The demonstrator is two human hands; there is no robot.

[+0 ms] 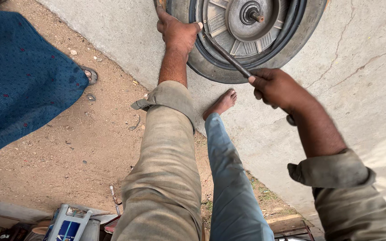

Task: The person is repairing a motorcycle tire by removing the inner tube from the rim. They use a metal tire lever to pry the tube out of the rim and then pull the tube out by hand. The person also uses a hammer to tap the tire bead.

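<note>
prying tyre with lever in right hand, left hand pressing

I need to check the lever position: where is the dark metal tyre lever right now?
In the head view, upper centre, the dark metal tyre lever runs diagonally from the black rubber tyre's rim down to the right hand, beside the left hand.

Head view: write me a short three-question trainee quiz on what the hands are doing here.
1. True or false: the left hand rests on the tyre.
2. What does the right hand grip? A) a hammer B) a metal bar C) a rope
3. Where does the bar's far end sit?

Key
1. True.
2. B.
3. At the edge of the wheel, between rim and tyre, by the left thumb.
</note>
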